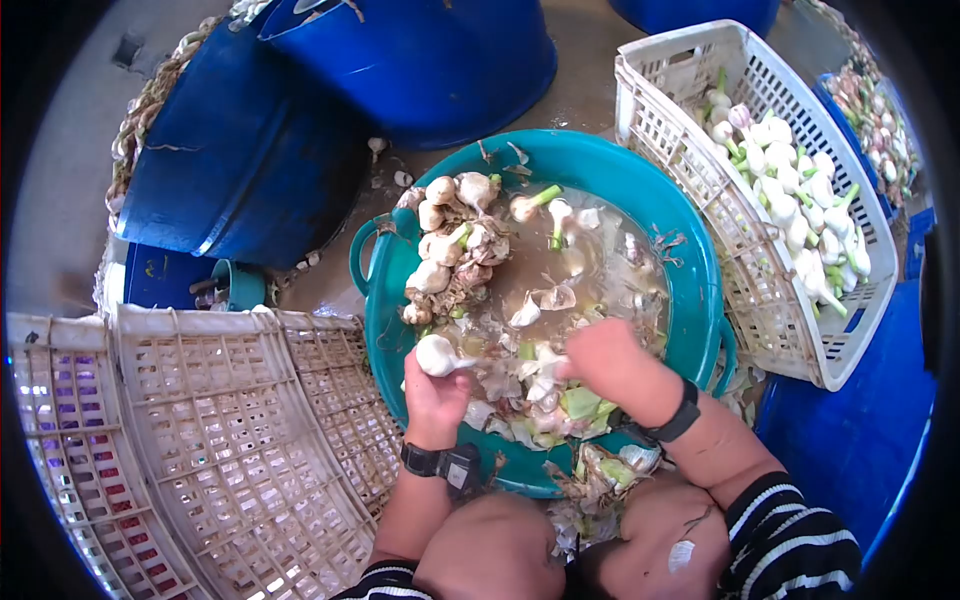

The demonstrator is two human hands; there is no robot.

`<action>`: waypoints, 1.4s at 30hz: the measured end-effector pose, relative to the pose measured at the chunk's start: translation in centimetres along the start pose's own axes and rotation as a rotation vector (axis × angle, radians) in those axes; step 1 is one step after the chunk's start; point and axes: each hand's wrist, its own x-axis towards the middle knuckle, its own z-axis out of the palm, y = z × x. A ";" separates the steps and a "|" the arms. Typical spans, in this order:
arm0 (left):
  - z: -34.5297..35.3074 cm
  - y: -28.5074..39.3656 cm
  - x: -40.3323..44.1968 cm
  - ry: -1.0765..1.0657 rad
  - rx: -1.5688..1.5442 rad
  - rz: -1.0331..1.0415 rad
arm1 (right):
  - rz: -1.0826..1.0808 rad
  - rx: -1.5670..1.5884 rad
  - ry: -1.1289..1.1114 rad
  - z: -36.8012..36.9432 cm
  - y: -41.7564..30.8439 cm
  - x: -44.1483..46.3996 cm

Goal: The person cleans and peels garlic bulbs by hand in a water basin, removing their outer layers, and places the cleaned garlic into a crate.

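Blue barrels (430,75) stand beyond; left grip (437,396), wrapped round garlic bulb (436,354), should press lightly; right grip (606,360) curls, contents unclear.

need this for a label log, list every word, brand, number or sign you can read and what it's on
No readable text anywhere in view.
Small blue container at left: yellowish marks, too blurred to read.
Black left-wrist device: any print is too small to read.
Teal tub: no lettering visible.
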 end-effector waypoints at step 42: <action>7.4 -1.4 0.6 -0.474 0.756 0.429 | 0.051 1.628 0.348 2.4 -1.9 4.5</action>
